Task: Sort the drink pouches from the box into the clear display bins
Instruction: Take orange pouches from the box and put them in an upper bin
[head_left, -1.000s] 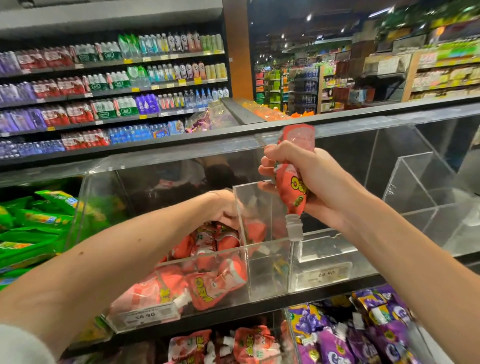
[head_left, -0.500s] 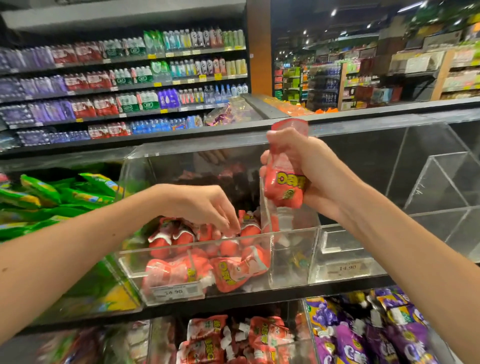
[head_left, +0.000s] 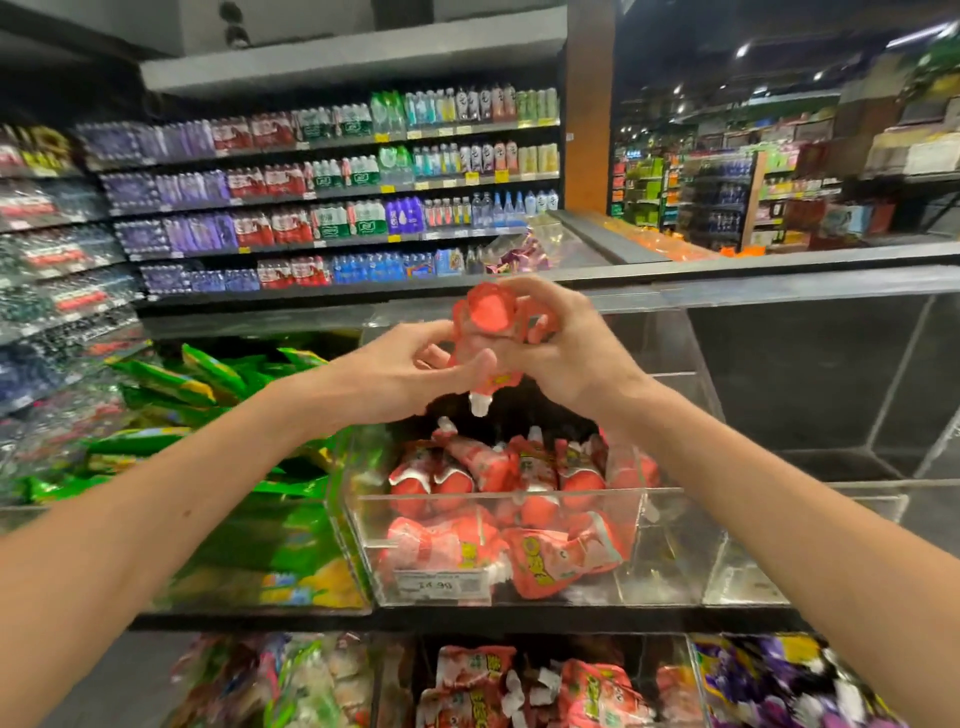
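A red drink pouch hangs cap-down above the middle clear bin. My right hand grips it from the right, fingers curled over its top. From the left, my left hand pinches the same pouch with thumb and fingers. Several red pouches with white caps lie piled in the bin beneath.
Green pouches fill the bin to the left. The clear bin to the right holds nothing visible. The lower shelf carries red pouches and purple pouches. Bottle shelves stand behind.
My left hand rose out of the red bin and took hold of the pouch held by my right hand. The camera swung left, so the bins shifted right in view.
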